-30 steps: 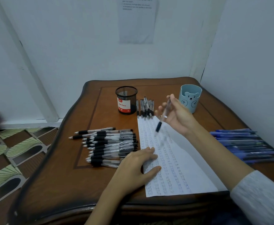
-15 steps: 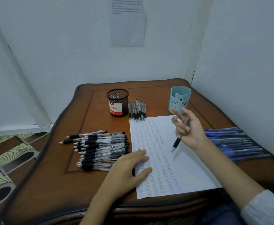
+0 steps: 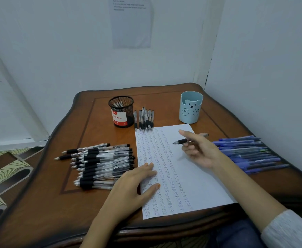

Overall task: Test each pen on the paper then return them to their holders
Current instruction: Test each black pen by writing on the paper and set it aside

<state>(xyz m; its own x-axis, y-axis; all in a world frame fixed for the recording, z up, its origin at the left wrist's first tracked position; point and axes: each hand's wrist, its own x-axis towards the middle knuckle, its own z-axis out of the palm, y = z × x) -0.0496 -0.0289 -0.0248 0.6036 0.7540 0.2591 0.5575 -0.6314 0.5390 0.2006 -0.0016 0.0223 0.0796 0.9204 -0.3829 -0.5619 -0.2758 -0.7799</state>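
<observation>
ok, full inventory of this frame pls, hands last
table: 1, brown wood, under everything
paper: 1, white with scribble columns, table centre
mesh holder: 1, black with red label, behind paper's left corner
bear holder: 1, light blue, behind paper's right corner
small pen bunch: several, black, beside mesh holder
black pen pile: many, black and clear, left of paper
blue pen pile: many, blue, right of paper
held pen: 1, black grip, over paper
wall notice: 1, pale, back wall
left hand: 1, flat on paper's left edge
right hand: 1, grips held pen
</observation>
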